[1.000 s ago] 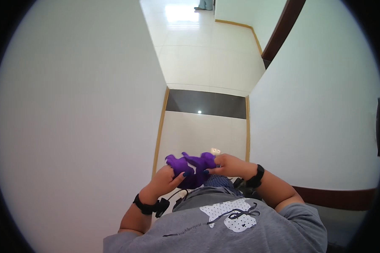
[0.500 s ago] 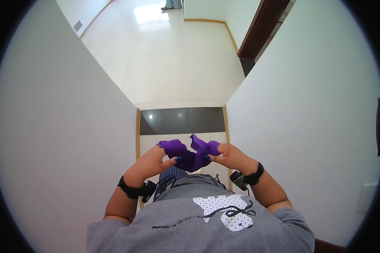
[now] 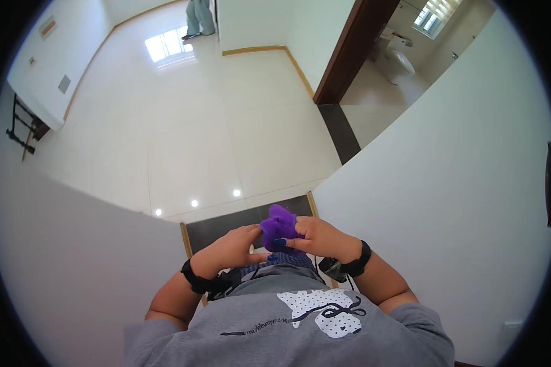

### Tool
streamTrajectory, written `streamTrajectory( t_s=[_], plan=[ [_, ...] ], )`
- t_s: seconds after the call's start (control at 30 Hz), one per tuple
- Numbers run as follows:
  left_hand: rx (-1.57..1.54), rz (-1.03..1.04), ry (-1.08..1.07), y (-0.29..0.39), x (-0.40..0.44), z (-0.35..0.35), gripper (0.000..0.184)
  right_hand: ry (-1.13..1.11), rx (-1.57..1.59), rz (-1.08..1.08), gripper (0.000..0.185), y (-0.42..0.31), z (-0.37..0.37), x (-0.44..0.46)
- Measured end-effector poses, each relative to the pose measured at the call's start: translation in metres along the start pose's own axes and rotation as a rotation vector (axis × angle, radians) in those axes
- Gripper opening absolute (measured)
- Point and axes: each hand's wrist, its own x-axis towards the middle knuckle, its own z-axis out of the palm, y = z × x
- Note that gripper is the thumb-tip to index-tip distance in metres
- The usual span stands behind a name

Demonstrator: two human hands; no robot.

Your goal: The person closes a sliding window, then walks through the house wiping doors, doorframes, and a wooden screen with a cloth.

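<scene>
A bunched purple cloth (image 3: 278,221) is gathered in front of my waist. My right hand (image 3: 315,235) is closed on it, with the thumb pressed over the near folds and the fingers partly covered by the fabric. On the cloth's other side is my left hand (image 3: 236,248), thumb and fingers apart. Its fingertips reach the left edge of the cloth; whether they touch it I cannot tell. Each wrist wears a black strap with a small device.
White walls (image 3: 434,202) flank me closely on both sides. A dark threshold strip (image 3: 220,227) crosses the floor ahead, with pale tiles (image 3: 190,134) beyond. A bathroom with a toilet (image 3: 395,61) shows at upper right. A person's legs (image 3: 200,18) stand far ahead.
The cloth was stretched between both hands; now it is bunched at my right hand, and my left hand's fingers have come out of it. My view has moved forward and tilted up.
</scene>
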Motion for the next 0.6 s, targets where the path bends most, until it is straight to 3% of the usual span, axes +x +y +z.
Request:
streamTrajectory(
  t_s=[0.13,0.23,0.27,0.37,0.5,0.6],
  plan=[
    [-0.11,0.194,-0.011,-0.027,0.073,-0.051,0.05,0.018,0.013,0.049,0.022,0.02,-0.038,0.054],
    [-0.228,0.074,-0.186,-0.031,0.127,-0.089,0.045,0.024,-0.002,0.108,0.021,0.053,-0.076,0.079],
    [-0.165,0.08,-0.209,-0.045,0.148,-0.094,0.032,0.048,0.019,0.102,0.021,0.064,-0.092,0.089],
    [0.114,-0.083,-0.329,-0.042,0.187,-0.12,0.025,0.118,-0.037,0.054,0.022,0.074,-0.132,0.104],
    [0.278,-0.018,-0.311,-0.035,0.256,-0.179,0.021,0.214,-0.031,0.029,0.028,0.093,-0.205,0.139],
    [0.131,0.024,-0.265,-0.024,0.304,-0.224,0.027,0.237,-0.026,0.072,0.029,0.117,-0.249,0.159]
  ],
)
